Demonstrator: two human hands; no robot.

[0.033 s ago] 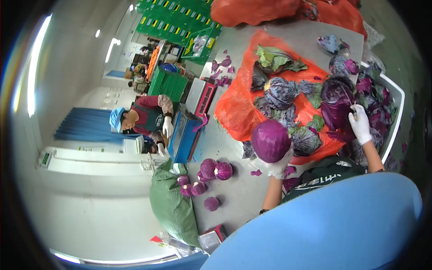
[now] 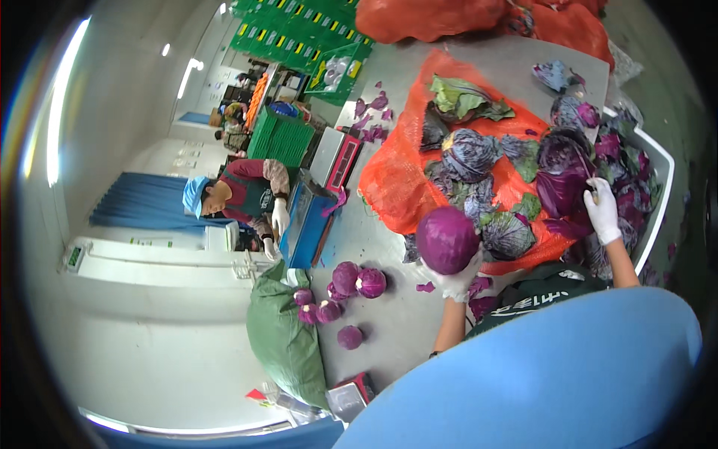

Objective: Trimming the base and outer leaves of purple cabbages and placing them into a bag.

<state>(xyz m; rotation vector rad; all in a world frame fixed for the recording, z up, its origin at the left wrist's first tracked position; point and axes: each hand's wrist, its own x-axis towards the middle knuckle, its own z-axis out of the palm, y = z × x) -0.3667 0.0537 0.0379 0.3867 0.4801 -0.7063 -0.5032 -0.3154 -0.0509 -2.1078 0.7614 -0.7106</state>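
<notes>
A trimmed, round red cabbage (image 2: 447,241) rests in my gloved left hand (image 2: 453,281), whose fingers curl round its near side. Farther right, my gloved right hand (image 2: 603,212) is closed beside large loose purple outer leaves (image 2: 562,187). Something thin seems to stick out of its fingers, too small to name. Between the hands, on an orange mesh sack (image 2: 396,187) spread over the metal table, lie untrimmed red cabbages (image 2: 467,156) and another leafy one (image 2: 508,236).
A white-rimmed bin (image 2: 658,217) of leaves stands at the right. Several trimmed cabbages (image 2: 345,278) sit left, by a green sack (image 2: 284,337). A co-worker (image 2: 250,196) stands across, near a blue-and-red scale (image 2: 305,224). Full orange sacks (image 2: 426,16) lie at the far end.
The cabbage in my left hand has shifted slightly left and nearer. My right hand has moved only a little and stays closed beside the leaves.
</notes>
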